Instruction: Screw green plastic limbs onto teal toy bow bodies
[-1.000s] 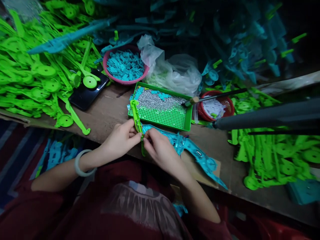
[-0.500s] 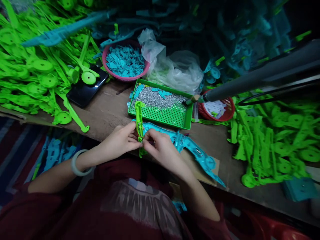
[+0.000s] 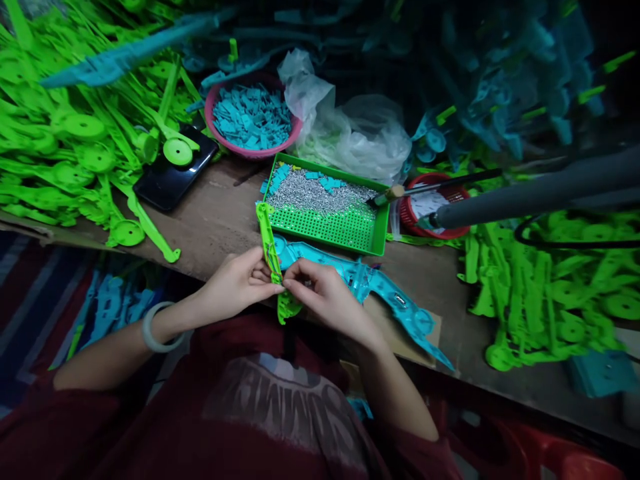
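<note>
My left hand is closed around a long bright green plastic part, thumb and fingers pinching its middle. The part stands steeply tilted, its round end up by the tray and its wide lower end near my shirt. My right hand is closed, thumb and forefinger pinched against the part's right edge; whatever lies between those fingertips is hidden. Behind and to the right of my hands, a long blue plastic piece lies on the table, partly over brown cardboard.
A green perforated tray holds small metal pieces and a brush. Blue clips fill a pink bowl; a red basket holds white pieces. Green parts pile up left and right. A phone lies left. A grey pole juts in.
The green part's upper end has swung left and its wide lower end now shows more. Both hands stay in nearly the same place, still pinching. The grey pole has shifted in the view.
</note>
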Demonstrator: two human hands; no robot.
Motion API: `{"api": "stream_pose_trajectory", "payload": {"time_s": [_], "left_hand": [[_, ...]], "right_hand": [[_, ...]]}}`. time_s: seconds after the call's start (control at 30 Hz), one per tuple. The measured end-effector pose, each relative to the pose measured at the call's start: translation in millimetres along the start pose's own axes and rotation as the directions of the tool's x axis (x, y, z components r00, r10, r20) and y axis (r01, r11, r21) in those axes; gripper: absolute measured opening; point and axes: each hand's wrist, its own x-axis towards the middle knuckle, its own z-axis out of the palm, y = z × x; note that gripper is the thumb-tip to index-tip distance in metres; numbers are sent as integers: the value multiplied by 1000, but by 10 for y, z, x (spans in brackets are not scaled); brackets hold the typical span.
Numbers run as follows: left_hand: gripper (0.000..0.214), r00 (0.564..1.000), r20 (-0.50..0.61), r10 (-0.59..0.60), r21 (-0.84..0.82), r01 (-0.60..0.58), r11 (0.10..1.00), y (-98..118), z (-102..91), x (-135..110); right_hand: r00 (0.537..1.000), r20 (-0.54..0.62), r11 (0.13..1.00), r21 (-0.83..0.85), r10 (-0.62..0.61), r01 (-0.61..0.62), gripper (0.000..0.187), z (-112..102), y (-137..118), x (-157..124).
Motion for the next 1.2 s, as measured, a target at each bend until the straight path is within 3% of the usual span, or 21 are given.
{"api": "stream_pose_trajectory", "payload": {"time_s": [0.23,0.33,0.5,0.63,0.73,0.8,0.87,0.93,1.0,1.2], "left_hand": [[29,999,-14,-43,-102,42,994,-39,63,-129],[30,999,-29,-42,-89,39,995,-46,59,-121],[34,996,-80,-33,-66,28,997,-48,89,-31],[20,978,-188,86,219,-43,975,-2,167,-7],[22,954,-261,146,366,-42,930,17,206,-15],[21,959,-255,121,295,-42,954,8,211,-20],[23,979,-193,70,164,-38,986,-9,205,-24],[29,993,-115,35,67,-28,997,-21,199,-30],[34,997,-74,21,36,-19,999,-22,199,-35],[31,997,-70,-13,-79,7,997,44,220,-42]], "right_hand": [[998,71,954,299,3,-24,11,14,44,3],[996,88,936,346,29,-58,12,3,77,3],[994,-85,989,127,-62,73,12,-6,42,12],[960,-247,982,-162,-135,96,26,84,-96,59],[932,-326,974,-205,-159,95,19,143,-158,105],[930,-339,989,-89,-142,118,14,137,-153,129],[953,-291,982,139,-79,124,16,99,-124,142],[983,-183,917,391,-2,75,21,49,-89,149],[996,-76,843,538,46,2,27,6,-63,154],[997,-72,868,495,-1,37,27,-58,8,198]]}}
